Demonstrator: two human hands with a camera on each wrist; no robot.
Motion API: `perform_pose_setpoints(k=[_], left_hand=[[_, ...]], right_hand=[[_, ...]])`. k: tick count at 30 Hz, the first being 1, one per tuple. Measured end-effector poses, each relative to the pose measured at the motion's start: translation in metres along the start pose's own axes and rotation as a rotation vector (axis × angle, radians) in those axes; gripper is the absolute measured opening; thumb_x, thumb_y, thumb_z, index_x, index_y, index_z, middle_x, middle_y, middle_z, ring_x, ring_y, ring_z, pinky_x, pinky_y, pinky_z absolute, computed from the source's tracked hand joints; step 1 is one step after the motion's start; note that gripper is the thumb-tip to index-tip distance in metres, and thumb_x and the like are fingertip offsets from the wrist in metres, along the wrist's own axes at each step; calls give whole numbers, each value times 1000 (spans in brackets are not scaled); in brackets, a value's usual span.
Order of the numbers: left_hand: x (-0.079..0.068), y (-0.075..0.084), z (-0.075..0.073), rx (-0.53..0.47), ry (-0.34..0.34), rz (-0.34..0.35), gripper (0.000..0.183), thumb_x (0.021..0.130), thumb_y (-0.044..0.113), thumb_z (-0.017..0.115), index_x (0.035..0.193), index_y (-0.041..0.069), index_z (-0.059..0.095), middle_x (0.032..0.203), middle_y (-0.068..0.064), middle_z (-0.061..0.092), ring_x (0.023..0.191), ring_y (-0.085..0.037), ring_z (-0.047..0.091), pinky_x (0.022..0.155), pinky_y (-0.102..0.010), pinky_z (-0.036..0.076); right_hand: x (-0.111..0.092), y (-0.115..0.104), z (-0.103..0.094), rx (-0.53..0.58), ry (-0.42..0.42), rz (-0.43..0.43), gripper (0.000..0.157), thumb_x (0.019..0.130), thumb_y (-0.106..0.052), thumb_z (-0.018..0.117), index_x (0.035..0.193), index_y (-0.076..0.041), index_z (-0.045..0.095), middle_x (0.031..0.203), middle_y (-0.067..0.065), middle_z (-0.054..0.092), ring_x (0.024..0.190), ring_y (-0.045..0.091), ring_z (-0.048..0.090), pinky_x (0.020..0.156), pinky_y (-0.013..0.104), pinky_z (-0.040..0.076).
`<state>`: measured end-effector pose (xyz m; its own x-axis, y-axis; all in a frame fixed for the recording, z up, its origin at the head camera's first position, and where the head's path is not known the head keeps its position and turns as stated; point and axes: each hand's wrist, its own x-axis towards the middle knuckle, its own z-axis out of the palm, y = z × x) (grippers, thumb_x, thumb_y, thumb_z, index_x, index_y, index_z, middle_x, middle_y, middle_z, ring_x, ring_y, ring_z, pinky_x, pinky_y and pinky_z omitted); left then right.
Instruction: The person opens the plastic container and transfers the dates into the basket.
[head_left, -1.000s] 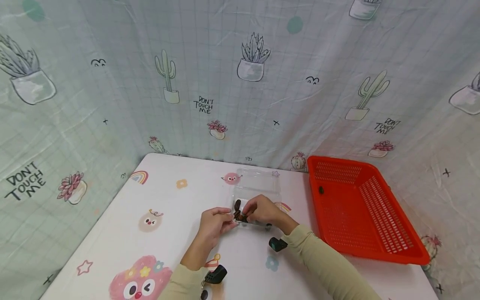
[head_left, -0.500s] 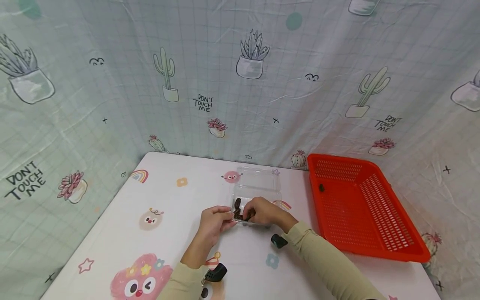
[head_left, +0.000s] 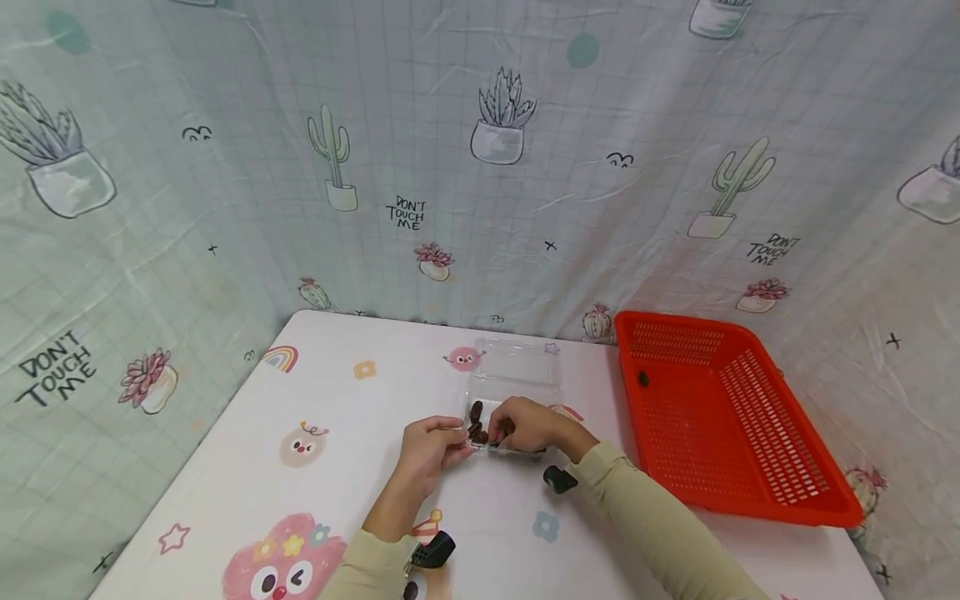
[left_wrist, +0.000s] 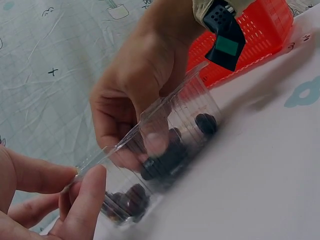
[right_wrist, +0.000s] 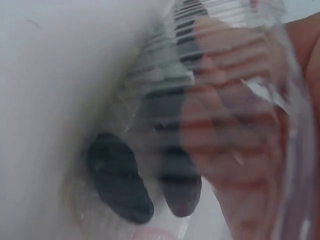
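A clear plastic clamshell box [head_left: 517,385] lies open on the table, its lid folded back toward the curtain. My left hand [head_left: 426,452] pinches the box's near left corner between thumb and fingers. Several dark, oval, date-like fruits [head_left: 476,412] lie along its left side. My right hand [head_left: 527,425] reaches into the tray from above; in the left wrist view its thumb and fingers pinch a dark date-like fruit [left_wrist: 159,166]. Another fruit [left_wrist: 205,123] sits apart at the box's right end. Through the ribbed wall, the right wrist view shows a fruit [right_wrist: 120,177], blurred.
A red perforated plastic basket [head_left: 738,492] stands to the right, with one dark oval fruit [head_left: 643,378] near its left wall. A printed white cloth [head_left: 360,400] covers the table. A patterned curtain [head_left: 420,150] hangs behind and on both sides.
Inside the box, my right hand's fingers have shifted slightly right and down among the fruits. My left hand keeps its hold on the corner. The basket stays in place.
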<state>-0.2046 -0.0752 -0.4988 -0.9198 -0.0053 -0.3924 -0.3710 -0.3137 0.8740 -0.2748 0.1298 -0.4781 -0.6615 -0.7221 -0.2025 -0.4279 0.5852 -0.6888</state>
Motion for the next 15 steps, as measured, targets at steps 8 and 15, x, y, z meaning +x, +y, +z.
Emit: perform_pose_setpoints(k=[8, 15], left_hand=[[1, 0, 0, -2, 9, 13, 33, 92, -9, 67, 123, -18, 60, 82, -7, 63, 69, -14, 68, 69, -27, 68], [3, -2, 1, -6, 5, 16, 32, 90, -11, 66, 121, -19, 61, 82, -7, 64, 69, -15, 71, 67, -27, 68]], right_hand=[[-4, 3, -5, 114, -11, 12, 16, 87, 6, 74, 98, -5, 79, 91, 8, 75, 78, 7, 60, 71, 16, 56], [-5, 6, -6, 162, -34, -9, 20, 88, 7, 72, 103, -3, 80, 96, 8, 78, 79, 5, 63, 70, 17, 57]])
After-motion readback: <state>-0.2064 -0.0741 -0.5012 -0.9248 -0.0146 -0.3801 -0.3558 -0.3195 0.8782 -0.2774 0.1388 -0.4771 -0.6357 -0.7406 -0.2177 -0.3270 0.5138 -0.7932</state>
